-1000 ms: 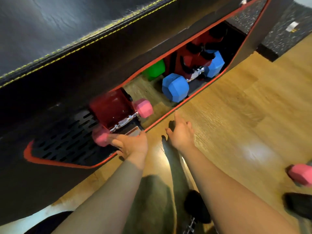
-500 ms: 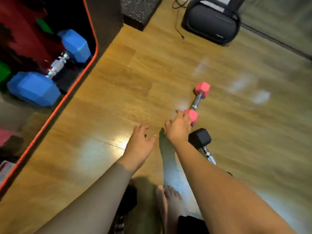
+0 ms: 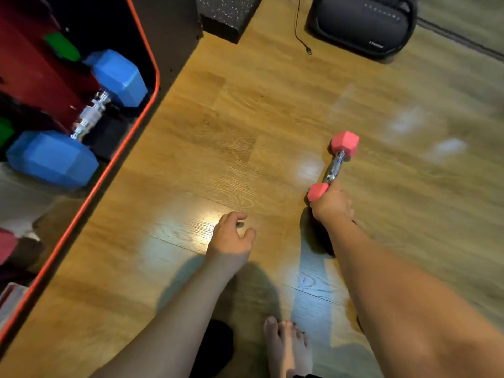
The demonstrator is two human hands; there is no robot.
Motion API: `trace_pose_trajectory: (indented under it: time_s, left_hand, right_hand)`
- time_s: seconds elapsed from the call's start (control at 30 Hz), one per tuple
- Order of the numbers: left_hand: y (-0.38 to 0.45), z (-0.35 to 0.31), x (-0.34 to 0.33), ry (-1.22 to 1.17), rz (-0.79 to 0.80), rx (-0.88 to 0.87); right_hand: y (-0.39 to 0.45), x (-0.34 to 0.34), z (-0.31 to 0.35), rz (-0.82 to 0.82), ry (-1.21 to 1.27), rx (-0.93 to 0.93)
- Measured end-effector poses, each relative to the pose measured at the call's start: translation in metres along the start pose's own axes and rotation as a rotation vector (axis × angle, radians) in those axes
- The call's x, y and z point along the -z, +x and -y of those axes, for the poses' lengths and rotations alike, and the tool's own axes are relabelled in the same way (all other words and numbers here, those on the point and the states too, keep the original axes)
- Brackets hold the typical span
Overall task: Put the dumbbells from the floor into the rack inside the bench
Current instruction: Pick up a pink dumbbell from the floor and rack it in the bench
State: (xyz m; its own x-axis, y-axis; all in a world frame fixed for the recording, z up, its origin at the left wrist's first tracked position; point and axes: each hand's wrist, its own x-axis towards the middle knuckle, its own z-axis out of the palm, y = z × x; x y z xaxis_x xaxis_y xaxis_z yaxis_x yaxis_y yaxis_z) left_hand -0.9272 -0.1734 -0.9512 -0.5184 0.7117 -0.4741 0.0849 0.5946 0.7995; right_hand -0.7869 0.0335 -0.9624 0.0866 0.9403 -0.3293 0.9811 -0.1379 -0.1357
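A pink dumbbell lies on the wooden floor, right of centre. My right hand is curled over its near head. A black dumbbell lies just below, mostly hidden under my right wrist and forearm. My left hand hovers over the floor with fingers apart, holding nothing. At the left, the bench opening with a red rim shows the red rack, where a blue dumbbell rests. Green dumbbell heads sit behind it, and a pink head shows at the left edge.
A black box-shaped device with a loose cable stands at the top right. A speckled black block sits beside the bench end. My bare foot and a dark round object are at the bottom.
My view swung right, from the bench opening to the floor. My left hand came away from the pink dumbbell left in the rack. My right hand reached out and closed over the other pink dumbbell's near head.
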Motion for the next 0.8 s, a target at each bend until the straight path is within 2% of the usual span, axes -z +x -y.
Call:
trace_pose_trajectory:
  time_s: [0.1,0.23,0.33,0.47,0.53,0.6,0.63,0.7,0.77,0.8]
  left_hand:
    - [0.003,0.002,0.009,-0.044,-0.048,0.03]
    - [0.006,0.006,0.021,-0.072,-0.12,0.055]
    - [0.001,0.016,0.038,-0.117,-0.239,0.083]
    - [-0.011,0.056,0.077,-0.276,-0.48,0.343]
    - [-0.021,0.078,0.099,-0.283,-0.587,0.481]
    - [-0.037,0.093,0.117,-0.197,-0.63,0.604]
    - [-0.044,0.1,0.124,-0.133,-0.635,0.646]
    - [-0.06,0.109,0.137,-0.053,-0.68,0.693]
    - [-0.073,0.122,0.147,-0.053,-0.711,0.727]
    - [-0.079,0.128,0.151,-0.058,-0.711,0.741]
  right_hand:
    - [-0.014,0.0,0.015,-0.042,-0.046,0.149]
    - [-0.061,-0.02,0.054,0.091,0.172,0.324]
    - [-0.125,-0.05,0.078,0.149,0.255,0.396]
    - [-0.223,-0.094,0.098,0.253,0.227,0.466]
    - [-0.273,-0.108,0.099,0.382,0.309,0.528]
    - [-0.311,-0.117,0.097,0.606,0.587,0.437]
    - [-0.321,-0.124,0.095,0.651,0.674,0.371]
    - [-0.326,-0.142,0.098,0.555,0.706,0.246]
    - [-0.318,-0.156,0.108,0.58,0.736,0.081]
    - [-0.311,-0.162,0.113,0.634,0.75,0.059]
